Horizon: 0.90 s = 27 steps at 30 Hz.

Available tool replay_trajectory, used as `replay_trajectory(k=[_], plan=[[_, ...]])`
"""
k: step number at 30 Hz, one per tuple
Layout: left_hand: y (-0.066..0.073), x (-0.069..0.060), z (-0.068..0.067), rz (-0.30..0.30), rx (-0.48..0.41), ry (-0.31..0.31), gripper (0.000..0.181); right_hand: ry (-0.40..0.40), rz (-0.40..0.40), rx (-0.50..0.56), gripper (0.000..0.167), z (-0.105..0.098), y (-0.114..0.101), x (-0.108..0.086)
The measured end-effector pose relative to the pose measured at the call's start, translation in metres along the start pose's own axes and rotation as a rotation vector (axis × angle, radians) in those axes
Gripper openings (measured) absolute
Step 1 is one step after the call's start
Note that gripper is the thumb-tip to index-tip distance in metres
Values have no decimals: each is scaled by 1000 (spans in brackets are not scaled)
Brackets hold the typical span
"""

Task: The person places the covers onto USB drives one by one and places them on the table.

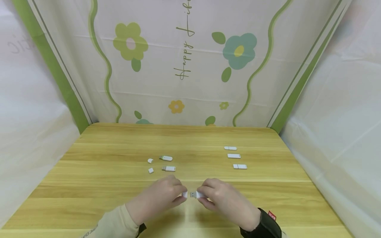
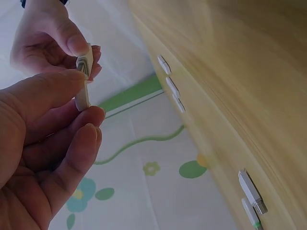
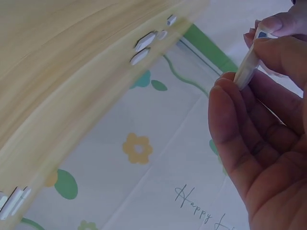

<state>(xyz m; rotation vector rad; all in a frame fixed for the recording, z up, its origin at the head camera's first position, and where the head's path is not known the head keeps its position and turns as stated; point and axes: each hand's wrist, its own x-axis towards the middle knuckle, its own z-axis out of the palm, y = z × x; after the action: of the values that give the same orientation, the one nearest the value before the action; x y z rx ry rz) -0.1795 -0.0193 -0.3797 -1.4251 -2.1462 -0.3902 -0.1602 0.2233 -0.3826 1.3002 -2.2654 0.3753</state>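
Between thumb and fingers, the left hand (image 1: 162, 195) pinches a small white cap (image 1: 185, 194). Across a narrow gap, the right hand (image 1: 224, 200) pinches the white body of a USB stick (image 1: 200, 194), its metal plug (image 1: 192, 194) pointing left at the cap. Cap and plug stand apart in the head view. In the right wrist view the white stick (image 3: 247, 69) lies along the fingertips of the right hand (image 3: 268, 129). The left wrist view shows the left hand (image 2: 53, 129) close to the other hand, the cap (image 2: 82, 97) in its fingers.
Left of centre on the wooden table (image 1: 119, 185) lie two uncapped USB sticks (image 1: 167, 158) (image 1: 170, 169) with two loose caps (image 1: 150, 161) (image 1: 150, 170). On the right lie three white sticks (image 1: 230, 148) (image 1: 233, 156) (image 1: 240, 166). A printed cloth (image 1: 202, 89) hangs behind.
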Motion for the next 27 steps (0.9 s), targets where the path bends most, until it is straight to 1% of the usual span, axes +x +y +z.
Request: replay_trajectory(k=[5, 12, 18, 22, 27], plan=[[3, -1, -1, -14, 16, -18, 15, -3, -4, 0, 21, -1, -3, 2], [6, 1, -3, -14, 33, -4, 16, -11, -6, -23, 23, -4, -5, 5], [8, 3, -4, -14, 24, 3, 17, -19, 1, -33, 22, -5, -6, 6], [10, 6, -5, -20, 5, -9, 17, -24, 12, -31, 21, -5, -8, 7], [12, 7, -7, -34, -28, -16, 15, -7, 13, -19, 21, -5, -9, 9]])
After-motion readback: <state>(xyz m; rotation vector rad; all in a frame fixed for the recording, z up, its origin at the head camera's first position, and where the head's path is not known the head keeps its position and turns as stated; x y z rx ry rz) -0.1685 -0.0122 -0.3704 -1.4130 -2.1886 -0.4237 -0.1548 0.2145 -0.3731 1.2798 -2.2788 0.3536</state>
